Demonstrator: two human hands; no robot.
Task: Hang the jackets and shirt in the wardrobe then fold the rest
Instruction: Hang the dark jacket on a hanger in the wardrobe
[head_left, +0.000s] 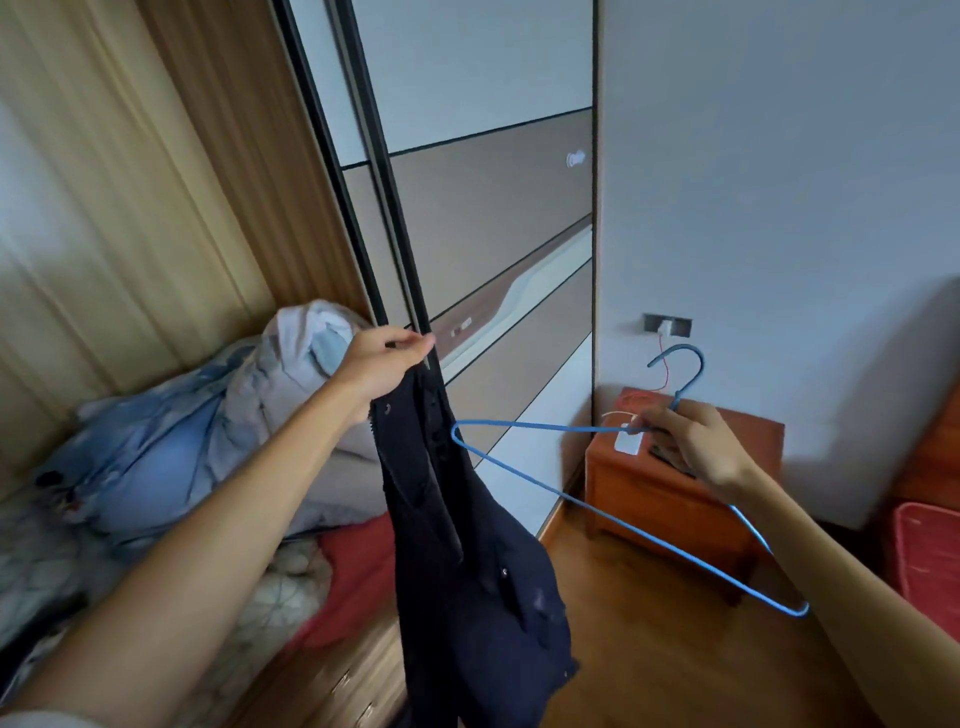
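Left hand (382, 364) is raised in front of the wardrobe (493, 208), fingers (410, 343) pinching the top edge of a dark navy jacket (467, 545), which hangs limp and bunched below the grip, clear of the floor. Right hand (691, 441) grips a blue wire hanger (540, 426) at the neck just under the hook, fingers curled round it; the near tip of the hanger sits right at the jacket's opening.

Handling: the jacket is soft and floppy, light to medium weight, and won't hold shape — best held at the collar or shoulder seam so the opening stays spread for the hanger arm. The hanger looks thin, light and a bit springy, and likely slick — fabric may slide off, so keep it level.

More clothes (182, 431) lie piled on the bed at left — still to do.
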